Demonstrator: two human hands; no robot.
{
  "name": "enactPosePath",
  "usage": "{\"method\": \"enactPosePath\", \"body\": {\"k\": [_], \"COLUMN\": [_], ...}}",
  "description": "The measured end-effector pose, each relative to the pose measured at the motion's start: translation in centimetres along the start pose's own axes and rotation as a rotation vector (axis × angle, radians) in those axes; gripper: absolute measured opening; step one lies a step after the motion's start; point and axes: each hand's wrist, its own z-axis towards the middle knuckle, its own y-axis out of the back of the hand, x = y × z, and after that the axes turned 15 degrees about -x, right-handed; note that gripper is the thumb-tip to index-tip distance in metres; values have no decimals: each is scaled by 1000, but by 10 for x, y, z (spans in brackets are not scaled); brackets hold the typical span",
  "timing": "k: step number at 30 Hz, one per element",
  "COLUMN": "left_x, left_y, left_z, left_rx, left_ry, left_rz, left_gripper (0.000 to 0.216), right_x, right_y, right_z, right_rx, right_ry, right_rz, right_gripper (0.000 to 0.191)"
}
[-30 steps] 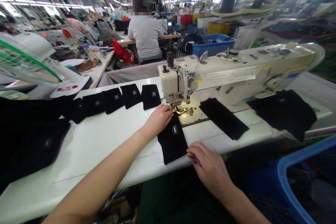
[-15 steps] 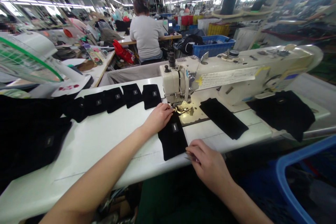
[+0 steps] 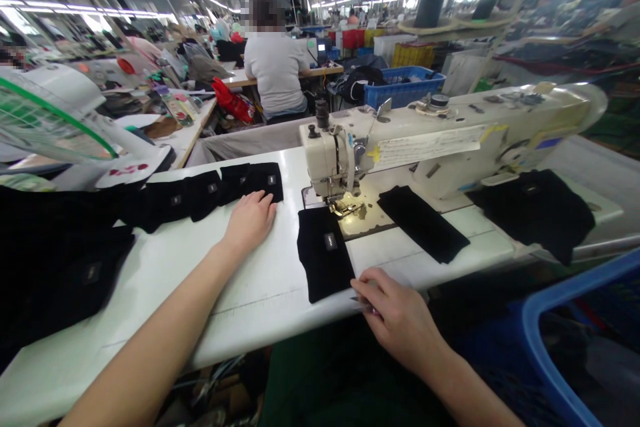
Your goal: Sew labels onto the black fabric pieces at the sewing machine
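Observation:
My left hand [image 3: 250, 217] lies flat with fingers stretched out, its fingertips at the right end of a row of black fabric pieces [image 3: 207, 192] bearing small labels. A single black fabric piece [image 3: 326, 267] with a label lies in front of the sewing machine [image 3: 325, 163], its far edge by the presser foot [image 3: 345, 207]. My right hand [image 3: 395, 310] is closed at that piece's near right corner, thumb and forefinger at the edge. Under its curled fingers a small pointed metal tool [image 3: 361, 301] partly shows; the rest is hidden.
A folded black fabric strip [image 3: 425, 223] and another labelled black piece [image 3: 537, 207] lie to the right. A blue basket [image 3: 533, 320] stands at the lower right. Dark cloth [image 3: 55, 267] covers the table's left end, near a fan [image 3: 55, 113]. A person [image 3: 275, 70] sits ahead.
My left hand has moved left from the presser foot to the fabric row. The row's right-hand pieces have slid left and overlap more. My right hand stays at the corner.

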Motion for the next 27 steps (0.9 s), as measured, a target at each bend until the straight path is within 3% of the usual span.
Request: {"method": "enactPosePath", "body": {"k": [3, 6, 9, 13, 27], "left_x": [-40, -84, -107, -104, -95], "left_y": [26, 50, 60, 58, 52], "left_z": [-22, -54, -82, -94, -84], "left_rx": [-120, 22, 92, 55, 64], "left_ry": [-147, -438, -560, -599, -598], "left_rz": [-237, -536, -538, -528, -527], "left_gripper": [36, 29, 31, 33, 35], "right_x": [-1, -2, -2, -2, -2], "right_y": [0, 0, 0, 1, -3], "right_z": [0, -1, -1, 0, 21], "right_rx": [3, 8, 17, 34, 42], "right_ry": [9, 22, 30, 22, -7], "right_rz": [-12, -26, -45, -60, -88], "right_gripper": [48, 49, 48, 47, 37]}}
